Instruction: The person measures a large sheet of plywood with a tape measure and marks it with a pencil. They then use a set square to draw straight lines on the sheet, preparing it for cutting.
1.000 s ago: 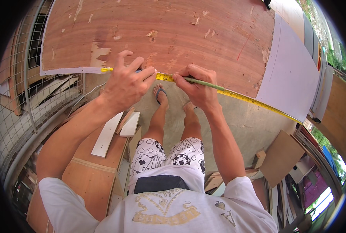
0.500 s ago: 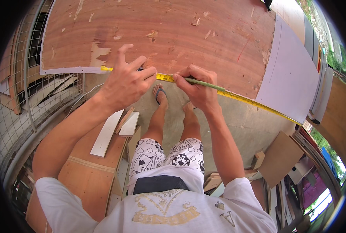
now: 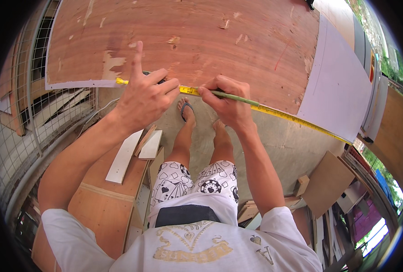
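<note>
A yellow tape measure [image 3: 296, 119] runs along the near edge of a reddish-brown plywood board [image 3: 237, 50]. My left hand [image 3: 148, 93] is closed on the tape measure near its left part, index finger raised and pointing away. Dark bits show between its fingers, but the hand hides most of what it grips. In my right hand [image 3: 231, 100] a green pencil [image 3: 237, 97] is pinched, its tip at the board's edge beside the tape. The right fingers rest at that edge, just right of the left hand.
A pale lilac panel [image 3: 335, 77] shows at the board's right. Wire mesh fencing [image 3: 27, 97] stands at the left. White offcuts [image 3: 125, 156] lie on a wooden cabinet [image 3: 97, 208] at lower left. Board scraps [image 3: 328, 183] lean at lower right.
My left index finger has straightened and points farther from me; a dark piece shows more beside it. The right hand with the pencil has shifted slightly left.
</note>
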A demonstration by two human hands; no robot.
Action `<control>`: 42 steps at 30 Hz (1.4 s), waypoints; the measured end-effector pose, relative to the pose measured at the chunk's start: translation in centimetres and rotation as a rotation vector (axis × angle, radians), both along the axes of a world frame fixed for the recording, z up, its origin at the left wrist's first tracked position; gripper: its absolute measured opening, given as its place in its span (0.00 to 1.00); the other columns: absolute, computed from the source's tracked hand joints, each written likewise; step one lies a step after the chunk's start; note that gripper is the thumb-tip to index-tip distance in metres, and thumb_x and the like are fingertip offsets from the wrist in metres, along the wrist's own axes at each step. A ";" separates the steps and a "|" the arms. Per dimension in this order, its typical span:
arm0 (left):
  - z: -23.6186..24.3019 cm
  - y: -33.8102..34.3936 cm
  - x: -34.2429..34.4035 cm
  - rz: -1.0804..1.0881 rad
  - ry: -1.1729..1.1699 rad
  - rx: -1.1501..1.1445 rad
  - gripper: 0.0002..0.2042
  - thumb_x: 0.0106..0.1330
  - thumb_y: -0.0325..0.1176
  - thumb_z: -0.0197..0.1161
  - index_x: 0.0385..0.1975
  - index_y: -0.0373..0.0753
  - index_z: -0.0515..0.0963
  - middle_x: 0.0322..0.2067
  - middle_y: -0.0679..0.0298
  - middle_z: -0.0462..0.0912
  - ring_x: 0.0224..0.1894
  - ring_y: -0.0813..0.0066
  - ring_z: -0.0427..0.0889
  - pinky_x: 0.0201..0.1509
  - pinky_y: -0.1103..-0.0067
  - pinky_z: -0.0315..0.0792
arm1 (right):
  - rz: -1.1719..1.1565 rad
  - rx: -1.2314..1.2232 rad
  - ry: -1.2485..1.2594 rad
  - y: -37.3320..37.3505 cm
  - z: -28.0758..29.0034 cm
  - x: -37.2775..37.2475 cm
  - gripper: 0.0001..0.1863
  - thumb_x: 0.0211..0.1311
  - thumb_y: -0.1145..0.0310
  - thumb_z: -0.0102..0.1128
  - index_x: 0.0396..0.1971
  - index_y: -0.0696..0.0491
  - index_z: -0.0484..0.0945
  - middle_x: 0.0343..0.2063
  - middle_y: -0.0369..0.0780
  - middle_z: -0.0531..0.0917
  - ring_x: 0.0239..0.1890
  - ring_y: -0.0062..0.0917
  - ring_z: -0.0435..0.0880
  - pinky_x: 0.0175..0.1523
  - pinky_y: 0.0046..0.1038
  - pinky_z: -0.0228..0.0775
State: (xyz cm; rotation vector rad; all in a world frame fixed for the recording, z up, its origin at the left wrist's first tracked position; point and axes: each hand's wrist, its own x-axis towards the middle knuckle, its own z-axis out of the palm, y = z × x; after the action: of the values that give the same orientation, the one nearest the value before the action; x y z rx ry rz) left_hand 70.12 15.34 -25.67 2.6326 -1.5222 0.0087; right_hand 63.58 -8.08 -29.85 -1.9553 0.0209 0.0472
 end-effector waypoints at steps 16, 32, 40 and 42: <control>0.0 -0.1 -0.1 0.001 0.006 0.006 0.06 0.64 0.30 0.62 0.27 0.44 0.86 0.27 0.75 0.74 0.38 0.77 0.80 0.78 0.27 0.41 | -0.033 0.041 -0.037 0.1 -0.4 0.0 0.09 0.57 0.72 0.75 0.23 0.57 0.82 0.18 0.39 0.83 0.18 0.21 0.77 0.25 0.27 0.68; -0.1 -0.3 0.0 -0.006 -0.002 -0.010 0.06 0.63 0.31 0.62 0.27 0.45 0.86 0.28 0.76 0.75 0.38 0.77 0.81 0.78 0.29 0.44 | -0.014 -0.021 -0.033 -0.1 -0.6 0.0 0.09 0.59 0.72 0.76 0.25 0.59 0.84 0.21 0.40 0.87 0.20 0.18 0.82 0.28 0.23 0.72; -0.1 -0.3 0.0 -0.010 -0.007 -0.004 0.06 0.63 0.31 0.62 0.27 0.45 0.86 0.28 0.76 0.76 0.39 0.77 0.81 0.78 0.29 0.45 | -0.004 -0.026 -0.031 -0.3 -0.8 -0.1 0.09 0.59 0.72 0.76 0.24 0.59 0.84 0.21 0.40 0.87 0.21 0.18 0.83 0.28 0.23 0.73; -0.1 -0.4 0.0 -0.008 -0.001 -0.009 0.06 0.63 0.31 0.62 0.27 0.44 0.86 0.28 0.76 0.76 0.40 0.76 0.81 0.78 0.29 0.45 | -0.030 -0.015 -0.042 -0.1 -0.8 -0.1 0.09 0.59 0.72 0.76 0.24 0.59 0.84 0.21 0.40 0.87 0.21 0.18 0.83 0.27 0.23 0.72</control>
State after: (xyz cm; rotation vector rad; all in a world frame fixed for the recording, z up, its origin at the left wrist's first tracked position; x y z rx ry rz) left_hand 70.09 14.96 -25.75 2.6195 -1.5299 0.0170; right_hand 63.48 -8.22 -30.66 -1.9702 0.0225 -0.0139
